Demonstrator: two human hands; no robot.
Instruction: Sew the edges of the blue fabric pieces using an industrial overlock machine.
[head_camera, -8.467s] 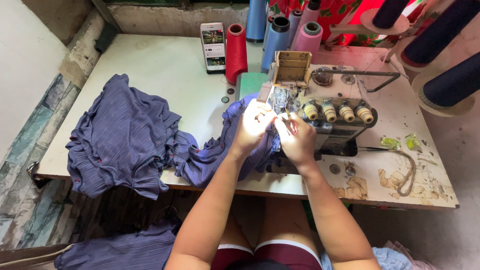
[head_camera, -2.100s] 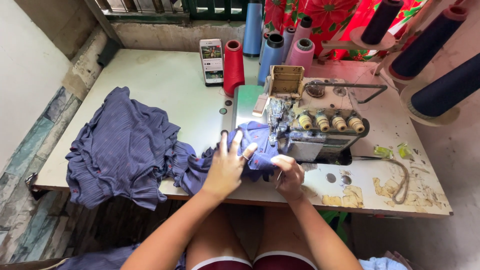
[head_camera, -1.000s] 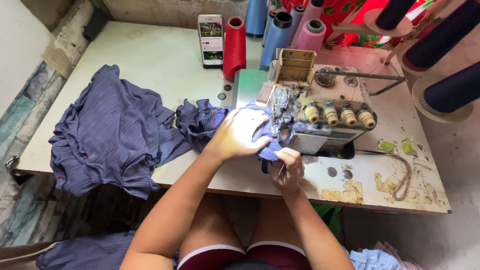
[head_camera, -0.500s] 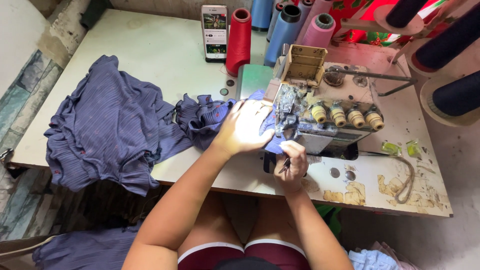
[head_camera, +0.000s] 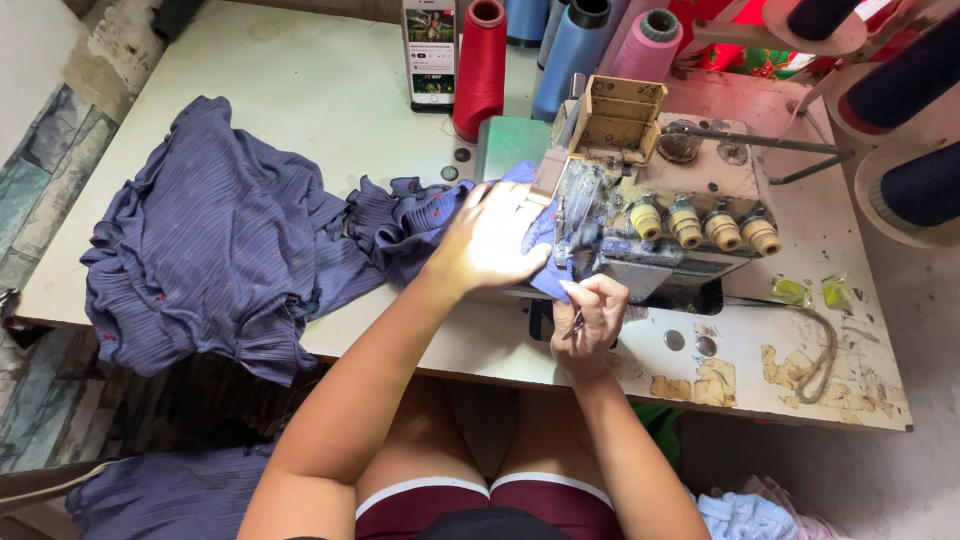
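My left hand lies flat, fingers spread, pressing the blue cloth onto the surface right at the front of the sewing machine. The cloth runs leftward from there: a narrow rumpled strip leads back to the big heap draped over the surface's near edge, so its long axis goes left to right, feeding into the machine. My right hand sits just below and right of the left, fingers pinched shut on something small and thin (snips or tweezers, I cannot tell which), beside a bit of cloth peeking out under the machine. The left hand is the one on the cloth; the right only touches its tip. Thread cones and a phone stand behind, well apart.
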